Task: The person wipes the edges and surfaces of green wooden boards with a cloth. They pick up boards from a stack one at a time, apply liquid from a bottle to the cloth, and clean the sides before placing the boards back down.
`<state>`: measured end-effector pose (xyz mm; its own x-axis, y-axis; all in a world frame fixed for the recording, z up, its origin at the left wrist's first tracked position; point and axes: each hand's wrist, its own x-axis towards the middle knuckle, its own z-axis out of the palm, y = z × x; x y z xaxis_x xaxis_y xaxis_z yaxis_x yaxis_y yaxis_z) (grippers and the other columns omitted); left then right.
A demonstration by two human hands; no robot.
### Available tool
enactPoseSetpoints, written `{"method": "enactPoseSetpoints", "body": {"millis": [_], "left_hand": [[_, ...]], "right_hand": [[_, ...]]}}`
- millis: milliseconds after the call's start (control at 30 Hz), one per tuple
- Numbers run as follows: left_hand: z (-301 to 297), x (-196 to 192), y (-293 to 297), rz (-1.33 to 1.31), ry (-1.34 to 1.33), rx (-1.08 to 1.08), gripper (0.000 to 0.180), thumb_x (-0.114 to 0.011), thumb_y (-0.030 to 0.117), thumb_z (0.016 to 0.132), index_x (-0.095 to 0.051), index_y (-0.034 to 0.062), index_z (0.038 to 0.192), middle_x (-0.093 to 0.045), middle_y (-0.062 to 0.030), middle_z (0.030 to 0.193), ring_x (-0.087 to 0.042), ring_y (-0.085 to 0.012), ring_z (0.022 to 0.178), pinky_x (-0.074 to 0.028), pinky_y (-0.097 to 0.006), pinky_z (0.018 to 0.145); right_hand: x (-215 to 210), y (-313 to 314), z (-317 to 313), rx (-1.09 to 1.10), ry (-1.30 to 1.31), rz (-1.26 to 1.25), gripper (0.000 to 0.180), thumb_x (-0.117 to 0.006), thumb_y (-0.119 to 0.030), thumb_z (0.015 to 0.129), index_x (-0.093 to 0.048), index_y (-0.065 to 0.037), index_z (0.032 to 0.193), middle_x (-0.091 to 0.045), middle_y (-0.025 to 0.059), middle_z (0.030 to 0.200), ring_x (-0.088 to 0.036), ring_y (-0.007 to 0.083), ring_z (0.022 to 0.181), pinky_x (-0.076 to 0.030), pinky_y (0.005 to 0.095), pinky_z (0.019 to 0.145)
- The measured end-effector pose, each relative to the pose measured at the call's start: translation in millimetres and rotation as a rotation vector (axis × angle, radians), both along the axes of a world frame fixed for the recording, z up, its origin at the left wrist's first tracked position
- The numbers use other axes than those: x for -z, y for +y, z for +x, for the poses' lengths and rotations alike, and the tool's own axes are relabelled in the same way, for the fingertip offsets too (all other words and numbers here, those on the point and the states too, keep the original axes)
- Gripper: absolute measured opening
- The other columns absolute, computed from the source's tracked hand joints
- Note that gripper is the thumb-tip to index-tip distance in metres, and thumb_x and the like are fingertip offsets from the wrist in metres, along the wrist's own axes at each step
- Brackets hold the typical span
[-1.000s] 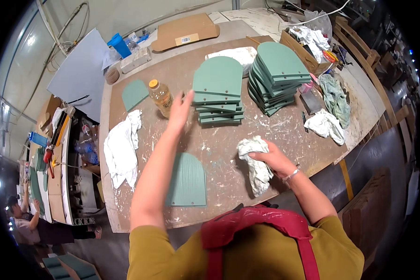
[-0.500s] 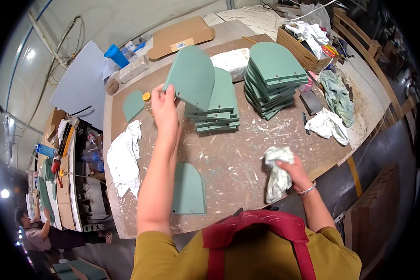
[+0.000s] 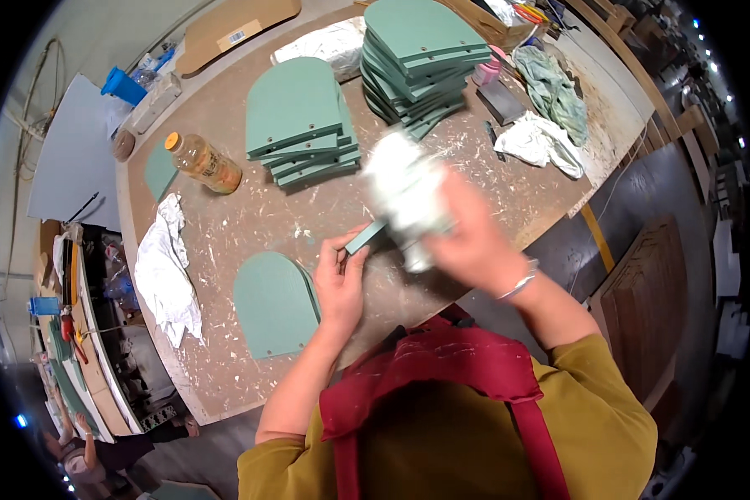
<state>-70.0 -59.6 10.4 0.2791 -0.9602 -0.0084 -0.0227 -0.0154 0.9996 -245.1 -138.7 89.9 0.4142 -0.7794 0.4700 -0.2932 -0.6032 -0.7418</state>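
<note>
My left hand [image 3: 342,279] pinches a green panel [image 3: 366,238] above the table, turned so its narrow edge faces up. Most of that panel is hidden behind the white cloth [image 3: 404,187], which my right hand [image 3: 475,242] grips against or just over it. Cloth and right hand are smeared by motion. To the left of my left hand, a round-topped green panel [image 3: 273,304] lies flat, with another edge showing beneath it. Farther off stand a shorter stack of such panels [image 3: 292,108] and a taller stack [image 3: 429,33], both with small holes along the straight edge.
A yellow-capped bottle [image 3: 204,164] stands left of the shorter stack. White rags lie at the left [image 3: 167,275] and right [image 3: 542,143], near a dark block [image 3: 500,102] and a greenish rag [image 3: 552,93]. A blue cup [image 3: 125,85] and cardboard [image 3: 233,29] sit at the back.
My left hand has brought the panel from beside the shorter stack down toward me and turned it on edge. My right hand has raised the cloth to it. The view has shifted.
</note>
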Motion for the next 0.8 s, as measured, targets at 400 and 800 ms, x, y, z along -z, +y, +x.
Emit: {"method": "enactPoseSetpoints", "body": {"millis": [400,800], "left_hand": [[-6.2,-6.0,-6.8,-0.026,0.0,0.039,0.016,-0.053,-0.004,0.09,-0.05,-0.0033,0.105,-0.06,-0.0155,0.118,-0.057,-0.0155,0.104,-0.045,-0.027,0.09],[8.1,2.8,8.1,-0.049,-0.077,0.004,0.014,-0.053,0.0,0.092,-0.048,0.0005,0.105,-0.059,-0.0146,0.118,-0.055,-0.0144,0.103,-0.043,-0.027,0.091]], "right_hand": [[58.5,-45.4,8.0,0.247,0.0,-0.142,0.032,-0.063,-0.008,0.07,-0.058,-0.001,0.1,-0.058,0.0178,0.1,-0.053,0.0398,0.093,-0.046,0.044,0.078],[110.6,-51.3,-46.0,-0.029,-0.802,0.958,0.033,-0.066,-0.008,0.087,-0.055,0.0,0.117,-0.064,0.004,0.109,-0.06,0.011,0.095,-0.048,0.0266,0.083]]}}
